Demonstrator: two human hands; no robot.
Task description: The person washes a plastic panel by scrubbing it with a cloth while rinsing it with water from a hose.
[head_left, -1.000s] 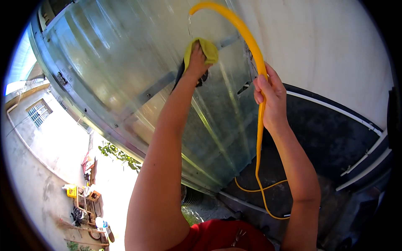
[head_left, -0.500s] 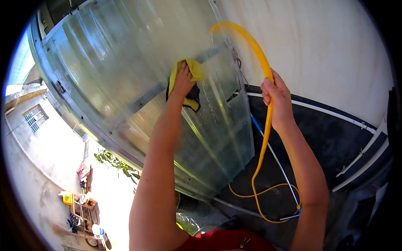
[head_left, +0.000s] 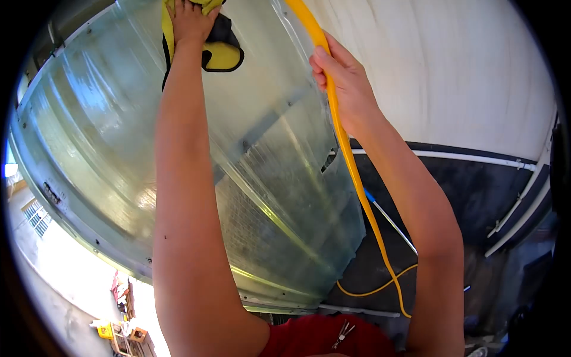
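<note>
Left hand: spread over the yellow cloth, right there against the translucent panel!
Right hand: curled round the yellow hose, which trails below it.
Hose and cloth: a slackened grip could drop one, an eased palm the other.

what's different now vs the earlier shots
The left hand and cloth moved up the panel, well above the strip. The right hand rose too, taking the hose end out of view. Unchanged: left hand on cloth, right hand gripping hose.
</note>
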